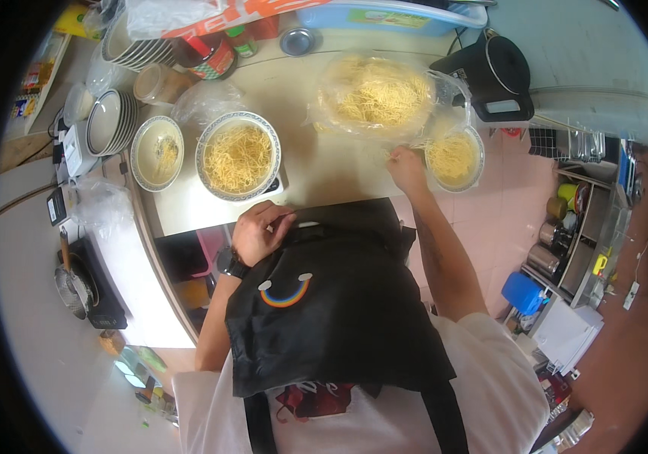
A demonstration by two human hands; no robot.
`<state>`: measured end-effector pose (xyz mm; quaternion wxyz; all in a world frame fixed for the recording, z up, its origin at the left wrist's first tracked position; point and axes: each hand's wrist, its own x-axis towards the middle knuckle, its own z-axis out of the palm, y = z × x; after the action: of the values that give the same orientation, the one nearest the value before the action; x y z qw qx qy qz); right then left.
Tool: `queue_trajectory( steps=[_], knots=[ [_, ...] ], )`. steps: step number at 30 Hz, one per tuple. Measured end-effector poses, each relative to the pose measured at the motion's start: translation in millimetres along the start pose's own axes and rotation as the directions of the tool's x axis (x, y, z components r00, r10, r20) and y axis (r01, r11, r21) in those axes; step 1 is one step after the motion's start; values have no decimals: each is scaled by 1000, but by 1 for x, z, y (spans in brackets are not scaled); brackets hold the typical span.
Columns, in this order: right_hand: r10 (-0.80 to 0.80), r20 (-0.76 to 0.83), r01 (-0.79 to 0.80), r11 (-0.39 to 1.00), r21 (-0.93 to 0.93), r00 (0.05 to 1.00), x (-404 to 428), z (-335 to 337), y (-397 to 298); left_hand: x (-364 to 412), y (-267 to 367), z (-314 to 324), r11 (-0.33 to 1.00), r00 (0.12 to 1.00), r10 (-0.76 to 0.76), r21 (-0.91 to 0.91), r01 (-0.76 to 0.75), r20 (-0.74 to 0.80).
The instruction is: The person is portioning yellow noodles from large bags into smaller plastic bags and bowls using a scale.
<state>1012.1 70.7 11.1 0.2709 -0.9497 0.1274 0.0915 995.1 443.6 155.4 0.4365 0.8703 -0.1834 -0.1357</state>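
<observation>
My left hand [261, 231], with a dark watch at the wrist, is loosely curled at the table's front edge, beside the black apron [335, 318]. Nothing shows in it. Just in front of it a patterned bowl [202, 183] of yellow noodles [239, 159] sits on a white kitchen scale [280, 188]. My right hand [406, 170] is pinched low over the tabletop, left of another noodle bowl [481, 159]. A few pale noodle strands show at its fingertips. Behind it lies an open clear plastic bag [324, 108] full of noodles [386, 96].
Left on the table [307, 170] are a bowl with few noodles [142, 164], stacked plates [105, 122], a brown-filled jar [156, 84] and a red-capped container [210, 57]. A black pitcher [497, 71] stands at back right, a blue bin [346, 16] behind. Shelving [573, 238] lines the right.
</observation>
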Motion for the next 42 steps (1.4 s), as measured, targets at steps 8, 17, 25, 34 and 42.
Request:
queue_trajectory(
  steps=[8,17,25,34,42],
  knots=[
    [194,107,-219,780,587,975,-50,-167,-7,16,12,12,998,998,-55,0,55,-42],
    [67,-219,-5,963,271,974,-53,-263,32,42,34,22,996,999,-16,87,11,50],
    [-145,-48,141,988,-69,988,-29,-187,72,50,43,32,990,998,-30,136,22,60],
    [134,-378,-89,987,134,916,16,-130,112,51,48,39,989,997,-75,132,70,32],
    [-213,-107,197,970,-140,971,-22,-89,90,44,48,40,987,992,-122,107,122,-4]
  ],
)
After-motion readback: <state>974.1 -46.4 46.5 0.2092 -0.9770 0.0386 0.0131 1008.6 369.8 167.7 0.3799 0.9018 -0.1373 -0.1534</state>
